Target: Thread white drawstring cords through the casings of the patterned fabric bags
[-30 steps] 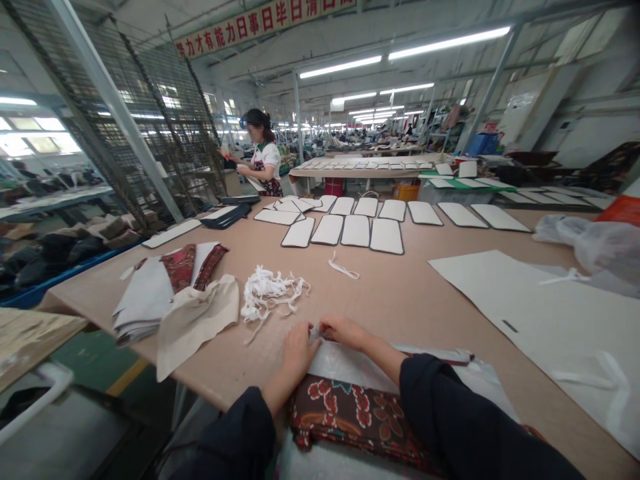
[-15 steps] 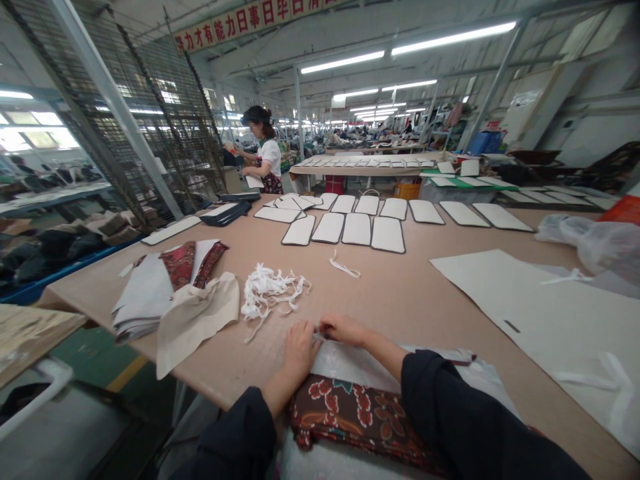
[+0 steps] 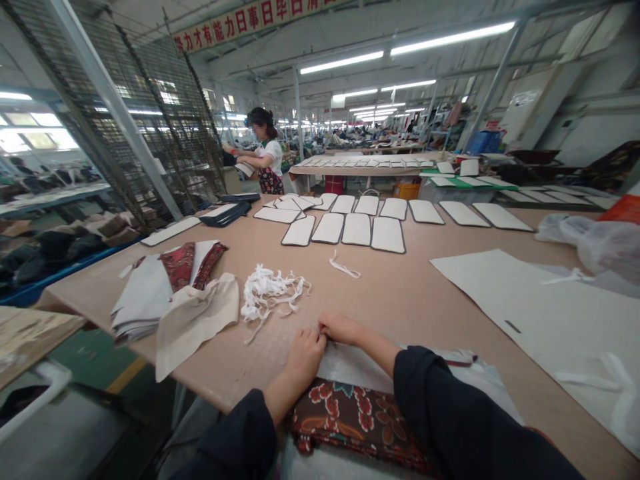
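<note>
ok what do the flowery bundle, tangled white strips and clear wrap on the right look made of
Flowery bundle: probably printed fabric, matt, given its folded edges. White strips: likely dull cloth tape, as they curl and tangle limply, though paper isn't ruled out. Clear wrap: seemingly thin, glossy plastic, being see-through and crinkled.

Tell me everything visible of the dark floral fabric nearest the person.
The dark floral fabric is brown, with red, pale-edged blossoms and touches of teal. It looks like cloth, folded into a flat bundle with layered edges along its near side. It lies at the near side of the brown-covered table, with pale material showing beyond it. The right sleeve hides its right part; whether the left forearm touches it cannot be told.
</note>
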